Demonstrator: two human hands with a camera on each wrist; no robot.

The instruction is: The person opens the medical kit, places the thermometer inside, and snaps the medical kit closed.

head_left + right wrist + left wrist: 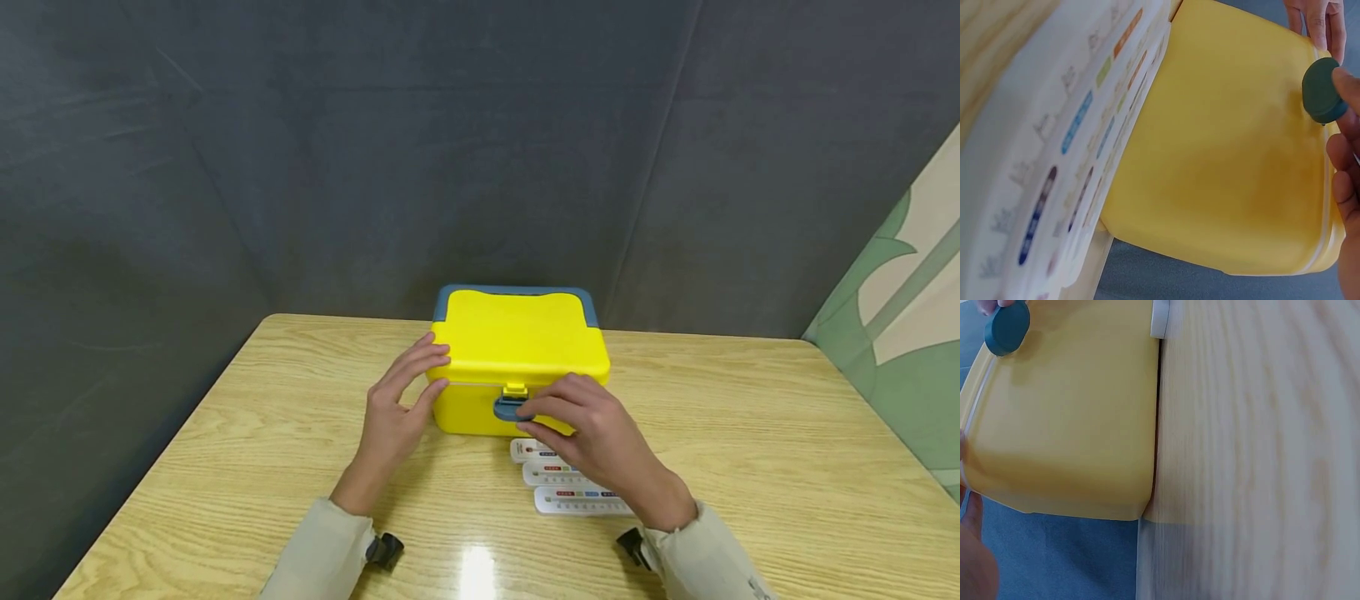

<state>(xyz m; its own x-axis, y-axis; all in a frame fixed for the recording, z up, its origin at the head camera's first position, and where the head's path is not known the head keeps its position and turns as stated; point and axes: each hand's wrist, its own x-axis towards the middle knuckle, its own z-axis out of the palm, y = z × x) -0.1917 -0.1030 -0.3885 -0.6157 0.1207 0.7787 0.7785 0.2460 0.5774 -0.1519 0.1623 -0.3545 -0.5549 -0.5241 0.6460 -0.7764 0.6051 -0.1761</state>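
Note:
A yellow storage box [517, 337] with a blue handle [517, 290] stands on the wooden table, its lid down. At its front, the blue latch [507, 409] is tilted outward below a yellow catch. My right hand [596, 425] pinches this latch between thumb and fingers; the right wrist view shows the thumb on the rounded latch tab [1321, 90]. My left hand [397, 412] rests its fairly straight fingers against the box's left front corner, around the lid seam. Three white thermometer-like strips [577, 501] lie before the box, partly hidden under my right hand.
The wooden table [300, 417] extends on both sides of the box. Behind it hangs a dark grey cloth [450, 150]. A green and cream patterned surface [900, 333] stands at the right. Each wrist carries a black strap piece [385, 551].

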